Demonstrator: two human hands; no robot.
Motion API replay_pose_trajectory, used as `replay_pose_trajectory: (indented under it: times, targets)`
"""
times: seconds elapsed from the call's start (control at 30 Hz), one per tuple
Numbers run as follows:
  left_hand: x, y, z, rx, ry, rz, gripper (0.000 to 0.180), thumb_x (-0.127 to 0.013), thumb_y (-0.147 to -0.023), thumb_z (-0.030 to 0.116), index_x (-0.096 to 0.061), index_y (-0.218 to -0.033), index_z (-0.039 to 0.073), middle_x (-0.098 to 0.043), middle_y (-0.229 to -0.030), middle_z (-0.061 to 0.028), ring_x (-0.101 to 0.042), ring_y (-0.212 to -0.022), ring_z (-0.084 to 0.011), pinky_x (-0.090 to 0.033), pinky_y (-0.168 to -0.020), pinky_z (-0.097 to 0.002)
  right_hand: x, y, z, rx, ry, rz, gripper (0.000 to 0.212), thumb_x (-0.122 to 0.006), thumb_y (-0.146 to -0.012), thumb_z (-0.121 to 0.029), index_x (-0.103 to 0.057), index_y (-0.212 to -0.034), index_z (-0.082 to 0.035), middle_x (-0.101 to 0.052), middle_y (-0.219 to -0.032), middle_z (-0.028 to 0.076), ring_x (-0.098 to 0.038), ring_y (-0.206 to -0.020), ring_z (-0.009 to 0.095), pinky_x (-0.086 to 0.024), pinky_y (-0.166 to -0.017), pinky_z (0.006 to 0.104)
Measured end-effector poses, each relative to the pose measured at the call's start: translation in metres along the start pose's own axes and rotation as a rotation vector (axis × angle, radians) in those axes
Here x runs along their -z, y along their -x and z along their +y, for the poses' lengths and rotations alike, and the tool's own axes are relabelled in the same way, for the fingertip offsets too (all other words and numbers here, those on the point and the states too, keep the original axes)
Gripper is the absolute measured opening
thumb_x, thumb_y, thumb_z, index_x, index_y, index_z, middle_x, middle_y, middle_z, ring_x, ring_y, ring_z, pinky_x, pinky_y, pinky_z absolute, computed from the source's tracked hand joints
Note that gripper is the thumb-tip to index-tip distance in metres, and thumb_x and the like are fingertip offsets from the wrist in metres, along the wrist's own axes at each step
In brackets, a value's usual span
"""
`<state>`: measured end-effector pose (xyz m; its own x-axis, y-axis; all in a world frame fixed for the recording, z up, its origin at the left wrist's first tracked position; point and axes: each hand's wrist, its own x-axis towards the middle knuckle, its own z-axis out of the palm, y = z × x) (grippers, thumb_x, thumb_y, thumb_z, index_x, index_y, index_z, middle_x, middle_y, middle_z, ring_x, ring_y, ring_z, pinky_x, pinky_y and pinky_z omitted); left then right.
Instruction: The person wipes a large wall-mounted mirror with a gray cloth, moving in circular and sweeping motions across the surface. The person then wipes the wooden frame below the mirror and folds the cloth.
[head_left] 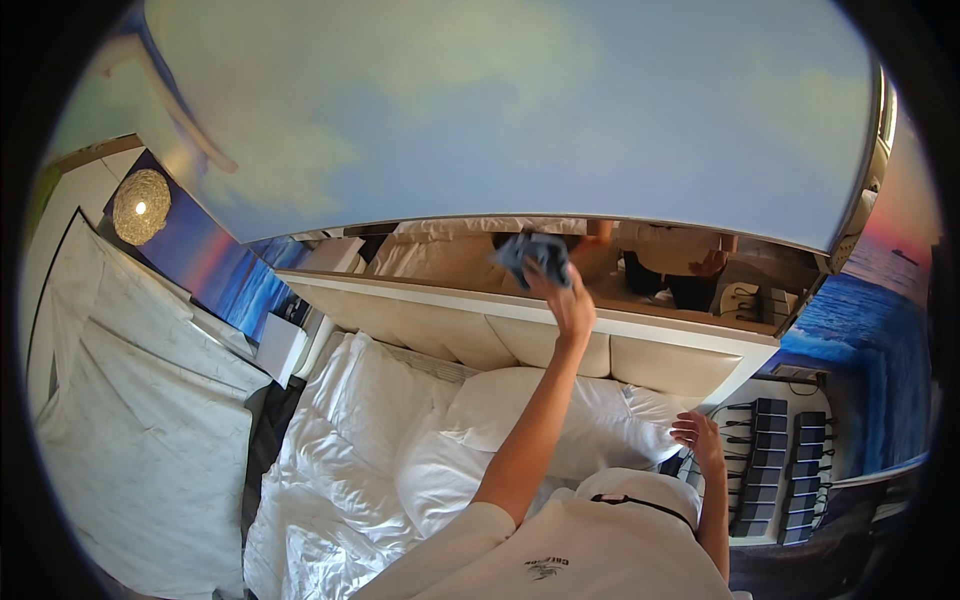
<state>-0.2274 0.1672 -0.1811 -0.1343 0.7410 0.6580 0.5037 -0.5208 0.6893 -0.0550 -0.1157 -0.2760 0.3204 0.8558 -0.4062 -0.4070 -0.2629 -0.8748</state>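
A dark blue-grey cloth (535,258) is gripped in my left hand (567,300), which is stretched out ahead of me. The cloth is against or just in front of a long mirror strip (450,255) above the headboard; exact contact is hard to tell. Some blur softens the cloth's outline. My right hand (700,440) hangs lower at the right with fingers apart and nothing in it. It is near the right end of the white pillows (570,425), apparently above them. The mirror reflects arms, bedding and dark shapes.
A padded cream headboard (440,325) with a white ledge runs below the mirror. Rumpled white bedding (340,460) covers the bed. At the right, rows of dark boxes with cables (765,465) stand on a white surface. A round woven lamp (141,207) glows at the left.
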Motion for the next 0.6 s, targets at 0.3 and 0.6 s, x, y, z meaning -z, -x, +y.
replay_pose_trajectory:
  times: [0.3,0.6]
  targets:
    - [-0.035,0.103,-0.018,0.022,0.003,-0.137,0.052,-0.040,-0.097,0.029,-0.029,-0.138,-0.003,-0.021,-0.142,-0.0320,-0.019,-0.131,-0.0475,-0.018,-0.109,-0.0477,-0.012,-0.005,-0.004,-0.031,0.063,-0.106,0.042,-0.046,-0.092,-0.037,-0.063,-0.100,0.001,-0.067,-0.087,0.011,-0.065,-0.077,0.019,-0.051,-0.072,0.0282]
    - [-0.030,0.146,0.104,0.944,1.178,-0.977,0.071,-0.050,-0.088,0.056,-0.039,-0.131,0.000,-0.050,-0.127,-0.0130,-0.049,-0.116,-0.0230,-0.034,-0.100,-0.0362,0.002,0.005,-0.023,0.092,0.106,-0.551,0.060,-0.061,-0.086,-0.029,-0.036,-0.133,0.000,-0.052,-0.125,0.016,-0.054,-0.111,0.027,-0.045,-0.092,0.0363]
